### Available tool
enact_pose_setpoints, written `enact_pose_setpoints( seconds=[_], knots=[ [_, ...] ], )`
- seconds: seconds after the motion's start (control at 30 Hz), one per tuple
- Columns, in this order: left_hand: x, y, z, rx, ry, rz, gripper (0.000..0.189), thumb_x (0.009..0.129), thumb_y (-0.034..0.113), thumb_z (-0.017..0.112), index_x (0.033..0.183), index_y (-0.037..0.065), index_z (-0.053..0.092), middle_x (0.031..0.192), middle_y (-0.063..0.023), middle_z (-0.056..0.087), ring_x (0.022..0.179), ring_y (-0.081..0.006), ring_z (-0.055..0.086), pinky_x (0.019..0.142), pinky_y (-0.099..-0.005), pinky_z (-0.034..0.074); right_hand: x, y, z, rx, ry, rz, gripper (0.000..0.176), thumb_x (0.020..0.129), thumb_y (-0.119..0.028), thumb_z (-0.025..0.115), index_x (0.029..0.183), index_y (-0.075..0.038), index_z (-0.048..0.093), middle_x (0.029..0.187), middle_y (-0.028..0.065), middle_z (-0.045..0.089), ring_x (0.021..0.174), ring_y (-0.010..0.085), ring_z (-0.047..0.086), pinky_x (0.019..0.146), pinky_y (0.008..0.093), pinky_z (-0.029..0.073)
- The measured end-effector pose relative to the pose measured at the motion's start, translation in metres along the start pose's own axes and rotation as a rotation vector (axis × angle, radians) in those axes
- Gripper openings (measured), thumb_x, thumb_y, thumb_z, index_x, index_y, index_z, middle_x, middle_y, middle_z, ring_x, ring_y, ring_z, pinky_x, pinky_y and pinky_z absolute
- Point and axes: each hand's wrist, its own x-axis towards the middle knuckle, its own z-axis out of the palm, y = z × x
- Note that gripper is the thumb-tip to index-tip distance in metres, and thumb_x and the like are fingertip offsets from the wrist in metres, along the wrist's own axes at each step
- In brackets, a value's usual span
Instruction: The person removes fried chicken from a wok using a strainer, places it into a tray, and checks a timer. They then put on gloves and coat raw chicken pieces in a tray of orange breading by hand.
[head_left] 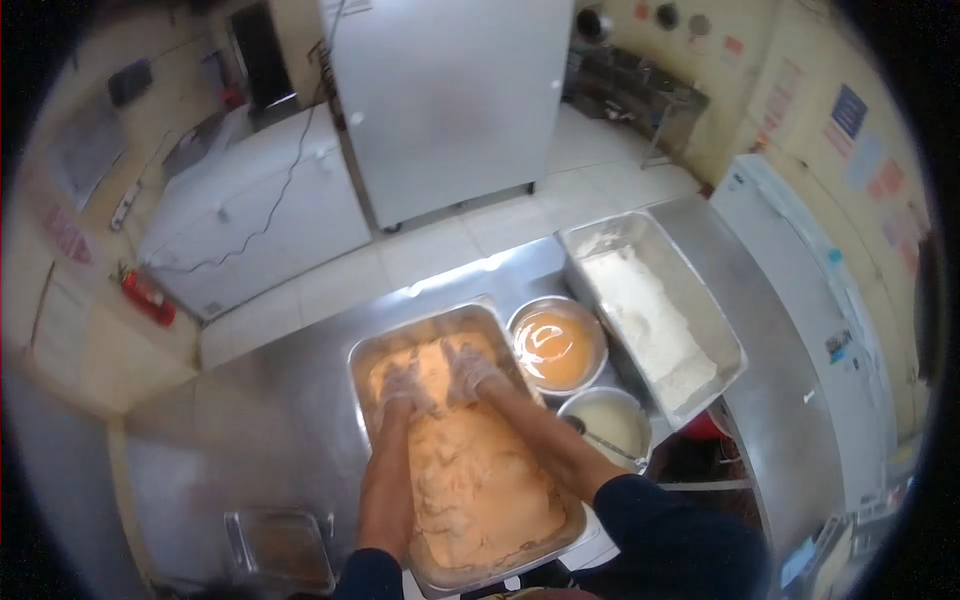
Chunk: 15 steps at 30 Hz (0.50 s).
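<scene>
Below me a deep steel tray (355, 372) holds a thick, lumpy pale-orange mixture (480, 490), which I cannot name more exactly. My left hand (404, 386), in a clear plastic glove, rests on the mixture toward the tray's far left side. Beside it to the right, my right hand (472, 374), gloved the same way, touches the mixture near the far end. Both hands have their fingers stretched out and partly apart, with the fingertips partly sunk in or smeared with the orange mixture. Neither appears to grip a separate piece.
Right of the tray stand a bowl of orange liquid (552, 346) and a pot of pale liquid (607, 420) with a ladle (610, 446) in it. Farther right is a long pan (728, 345) of white powder. A clear container (283, 550) lies at lower left on the steel table (250, 440).
</scene>
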Motion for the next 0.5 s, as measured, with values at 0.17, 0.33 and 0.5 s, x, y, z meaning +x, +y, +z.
enact_pose_setpoints(
  seconds=[0.17, 0.33, 0.5],
  knots=[
    [-0.04, 0.018, -0.05, -0.203, -0.089, 0.039, 0.074, 0.063, 0.044, 0.08, 0.125, 0.01, 0.058, 0.129, -0.0194, 0.058, 0.118, -0.0318, 0.057, 0.099, -0.0416, 0.047, 0.03, 0.038, 0.042, 0.365, -0.283, -0.105, 0.056, 0.083, -0.041, 0.065, 0.121, 0.0, 0.06, 0.119, 0.0219, 0.062, 0.102, 0.0352, 0.062, 0.089, 0.0415, 0.05],
    [-0.027, 0.017, -0.076, -0.046, -0.244, -0.039, 0.069, 0.069, 0.049, 0.075, 0.123, 0.008, 0.063, 0.131, -0.0174, 0.059, 0.121, -0.0314, 0.056, 0.1, -0.0421, 0.046, -0.015, 0.027, -0.042, 0.302, -0.261, -0.019, 0.05, 0.084, -0.04, 0.063, 0.119, -0.005, 0.061, 0.116, 0.0213, 0.064, 0.104, 0.0334, 0.062, 0.088, 0.0487, 0.049],
    [0.048, -0.008, 0.008, 0.083, -0.026, 0.189, 0.069, 0.064, 0.045, 0.079, 0.119, 0.008, 0.064, 0.127, -0.0191, 0.06, 0.116, -0.0322, 0.059, 0.097, -0.0428, 0.048, -0.049, -0.036, -0.022, 0.151, 0.074, 0.206, 0.053, 0.093, -0.034, 0.056, 0.136, -0.005, 0.042, 0.118, 0.0258, 0.061, 0.111, 0.0409, 0.059, 0.092, 0.0583, 0.046]
  ],
)
